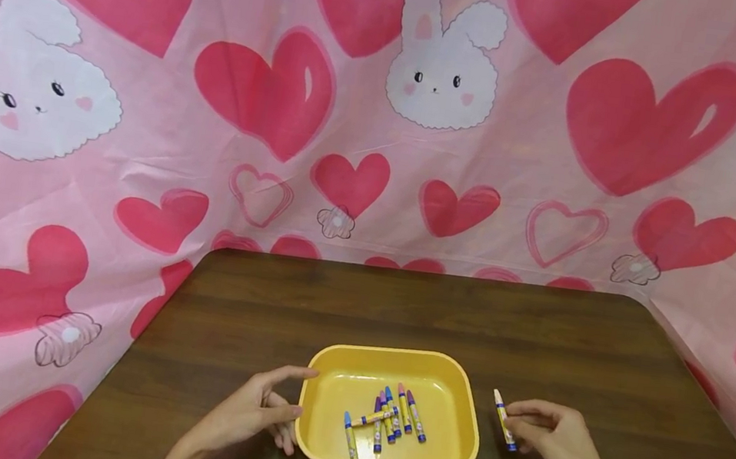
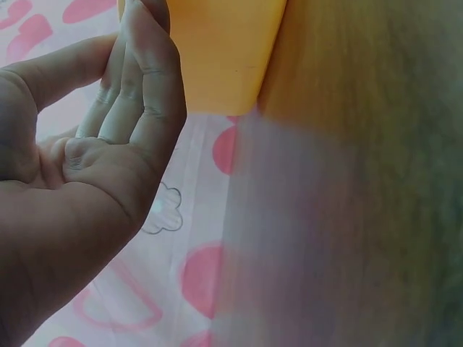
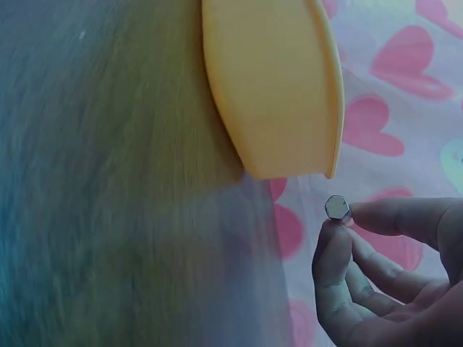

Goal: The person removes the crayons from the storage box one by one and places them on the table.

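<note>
My right hand (image 1: pixel 553 438) pinches a crayon (image 1: pixel 502 415) between thumb and fingers, just off the right side of a yellow plastic tray (image 1: pixel 470 421). That crayon has a pale tip, a yellow patterned wrapper and a blue end; in the right wrist view the crayon (image 3: pixel 336 207) shows its flat six-sided end. At the tray's left rim is my left hand (image 1: pixel 253 412), its index fingertip overlapping the rim and its thumb beside the wall. Several crayons (image 1: pixel 409 413) with blue, purple and pink tips lie loose on the tray's floor, one across others.
The tray stands near the front of a dark brown wooden table (image 1: pixel 246 306) with rounded far corners. Behind and on both sides hangs a pink cloth (image 1: pixel 524 157) printed with hearts and white rabbits.
</note>
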